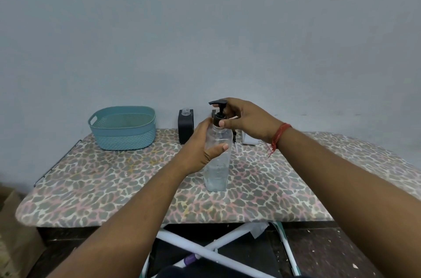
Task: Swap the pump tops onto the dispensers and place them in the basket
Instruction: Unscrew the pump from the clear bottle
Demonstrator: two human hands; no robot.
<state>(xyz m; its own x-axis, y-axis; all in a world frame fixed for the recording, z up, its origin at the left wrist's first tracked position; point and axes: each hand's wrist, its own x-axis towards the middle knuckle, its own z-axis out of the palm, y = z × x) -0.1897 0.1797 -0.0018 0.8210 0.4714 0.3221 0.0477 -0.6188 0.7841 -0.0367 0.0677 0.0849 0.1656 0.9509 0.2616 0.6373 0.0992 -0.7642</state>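
Clear plastic makes up the tall dispenser bottle [216, 164] standing upright near the middle of the leopard-print board [114, 186], its base resting on the cover. A black pump top [219, 111] sits on its neck, nozzle pointing left. The left hand [202, 148] wraps around the bottle's upper half, thumb across the front and fingers curled behind it. The right hand [248, 118] comes in from the right and pinches the pump's collar, thumb at the front and fingers closed around the back.

Behind the bottle, at the far edge of the board against the wall, stands a black dispenser [185, 126] with a bare clear threaded neck and no pump. Another dark item shows just behind the right hand, and a pale one [249, 140] sits under the wrist; both are mostly hidden, so perhaps they are more dispensers. A teal woven-look basket [123, 127] with a handle cutout rests well to the left, apart from everything else. A red thread bracelet [279, 135] circles the right wrist. White crossed legs [205, 246] show beneath the board.
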